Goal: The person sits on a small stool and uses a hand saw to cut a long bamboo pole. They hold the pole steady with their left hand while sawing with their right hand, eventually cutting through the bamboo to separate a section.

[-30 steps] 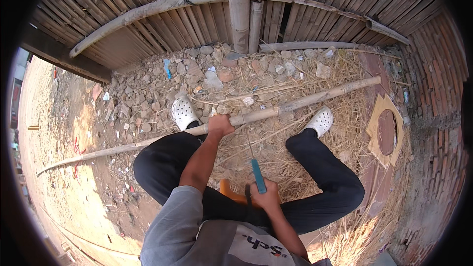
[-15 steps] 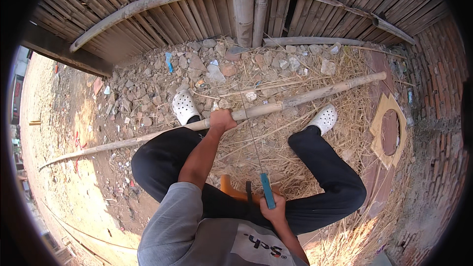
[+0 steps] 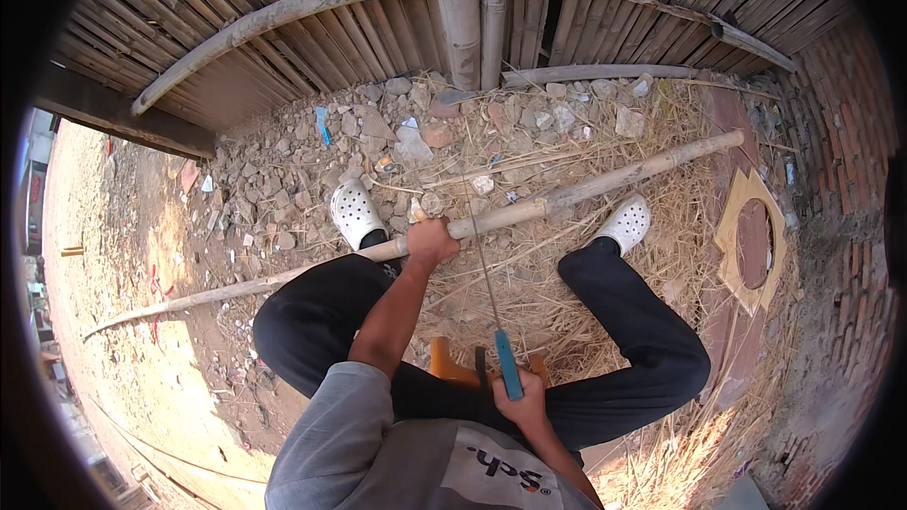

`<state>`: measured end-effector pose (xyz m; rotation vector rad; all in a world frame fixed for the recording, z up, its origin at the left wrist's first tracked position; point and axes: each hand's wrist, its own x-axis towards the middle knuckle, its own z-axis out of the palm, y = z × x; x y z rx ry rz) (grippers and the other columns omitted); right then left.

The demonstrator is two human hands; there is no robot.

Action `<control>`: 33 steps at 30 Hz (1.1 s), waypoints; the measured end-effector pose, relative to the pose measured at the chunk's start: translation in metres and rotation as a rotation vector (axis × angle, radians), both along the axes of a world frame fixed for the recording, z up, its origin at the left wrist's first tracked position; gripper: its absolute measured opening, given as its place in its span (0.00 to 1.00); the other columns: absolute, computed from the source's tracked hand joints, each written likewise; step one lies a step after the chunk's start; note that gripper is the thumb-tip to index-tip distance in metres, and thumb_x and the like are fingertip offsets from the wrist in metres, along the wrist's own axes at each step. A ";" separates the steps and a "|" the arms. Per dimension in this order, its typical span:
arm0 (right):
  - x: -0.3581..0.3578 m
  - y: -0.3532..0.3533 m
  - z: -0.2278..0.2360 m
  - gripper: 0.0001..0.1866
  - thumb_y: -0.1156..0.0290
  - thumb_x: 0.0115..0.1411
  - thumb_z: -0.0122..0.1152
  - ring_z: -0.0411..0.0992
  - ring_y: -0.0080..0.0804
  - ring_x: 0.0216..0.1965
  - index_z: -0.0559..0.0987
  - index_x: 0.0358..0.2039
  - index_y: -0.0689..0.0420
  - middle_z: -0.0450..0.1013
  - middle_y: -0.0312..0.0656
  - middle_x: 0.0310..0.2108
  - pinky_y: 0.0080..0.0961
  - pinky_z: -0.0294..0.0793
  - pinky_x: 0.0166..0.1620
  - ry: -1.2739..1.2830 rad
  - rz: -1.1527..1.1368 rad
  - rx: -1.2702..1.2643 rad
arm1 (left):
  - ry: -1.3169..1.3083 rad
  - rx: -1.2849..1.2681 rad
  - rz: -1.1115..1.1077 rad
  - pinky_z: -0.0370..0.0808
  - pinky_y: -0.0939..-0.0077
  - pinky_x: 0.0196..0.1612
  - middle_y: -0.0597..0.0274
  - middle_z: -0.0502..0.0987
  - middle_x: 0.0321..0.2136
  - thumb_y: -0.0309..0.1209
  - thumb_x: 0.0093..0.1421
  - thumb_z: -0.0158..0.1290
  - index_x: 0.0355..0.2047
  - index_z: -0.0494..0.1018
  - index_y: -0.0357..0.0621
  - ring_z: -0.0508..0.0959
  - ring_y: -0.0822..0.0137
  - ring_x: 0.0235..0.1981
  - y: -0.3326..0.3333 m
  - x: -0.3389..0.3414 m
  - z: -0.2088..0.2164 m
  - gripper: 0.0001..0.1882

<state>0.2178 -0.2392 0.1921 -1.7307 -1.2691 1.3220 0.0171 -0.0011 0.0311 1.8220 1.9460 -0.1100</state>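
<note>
Bamboo pole (image 3: pixel 586 191): extends over straw (image 3: pixel 543 316) and rubble (image 3: pixel 274 194), forward of right hand (image 3: pixel 521 402), with long axis slanting from near left to far right. Passes through the wrapped grip of left hand (image 3: pixel 432 242), the nearer one. Crossed just right of that grip by thin saw blade (image 3: pixel 490 295), with blue handle (image 3: pixel 507 364) clasped in right hand.

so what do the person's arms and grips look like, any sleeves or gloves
The bare left grip and bare right grip wear no gloves. A loose grey fabric short sleeve covers the upper left arm, leaving the left forearm uncovered. The right forearm is bare too; its sleeve can't be made out. No watch shows on either wrist.
</note>
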 end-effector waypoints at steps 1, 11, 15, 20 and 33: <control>-0.005 0.015 -0.021 0.08 0.71 0.52 0.60 0.70 0.26 0.16 0.75 0.22 0.62 0.67 0.42 0.12 0.28 0.70 0.24 -0.034 0.007 0.019 | 0.004 -0.002 -0.010 0.79 0.61 0.37 0.53 0.82 0.28 0.43 0.44 0.56 0.37 0.80 0.52 0.82 0.53 0.31 -0.002 0.004 0.000 0.19; 0.003 -0.012 0.000 0.05 0.72 0.50 0.62 0.73 0.28 0.17 0.78 0.23 0.61 0.70 0.43 0.13 0.26 0.73 0.27 0.015 -0.101 0.048 | 0.014 0.036 -0.005 0.79 0.61 0.36 0.56 0.82 0.28 0.43 0.45 0.56 0.35 0.81 0.51 0.82 0.54 0.30 -0.002 0.008 0.003 0.18; -0.021 0.031 -0.024 0.08 0.72 0.52 0.60 0.67 0.23 0.16 0.74 0.20 0.61 0.66 0.39 0.12 0.25 0.68 0.23 -0.019 -0.021 0.042 | 0.050 0.009 -0.019 0.79 0.60 0.37 0.56 0.82 0.28 0.43 0.45 0.56 0.35 0.81 0.52 0.83 0.54 0.31 -0.003 0.010 0.000 0.18; -0.016 0.042 -0.022 0.10 0.72 0.53 0.58 0.60 0.17 0.15 0.71 0.19 0.61 0.63 0.35 0.11 0.25 0.63 0.21 -0.005 -0.067 0.011 | 0.055 0.008 -0.011 0.79 0.60 0.38 0.54 0.82 0.31 0.43 0.44 0.56 0.37 0.81 0.53 0.82 0.54 0.34 -0.002 0.004 -0.008 0.19; -0.010 0.005 -0.018 0.07 0.70 0.51 0.62 0.75 0.35 0.19 0.78 0.24 0.62 0.70 0.49 0.15 0.29 0.72 0.27 -0.001 -0.013 0.069 | 0.024 -0.002 -0.023 0.78 0.60 0.40 0.53 0.82 0.32 0.43 0.44 0.55 0.39 0.81 0.53 0.82 0.54 0.36 0.015 -0.001 0.001 0.21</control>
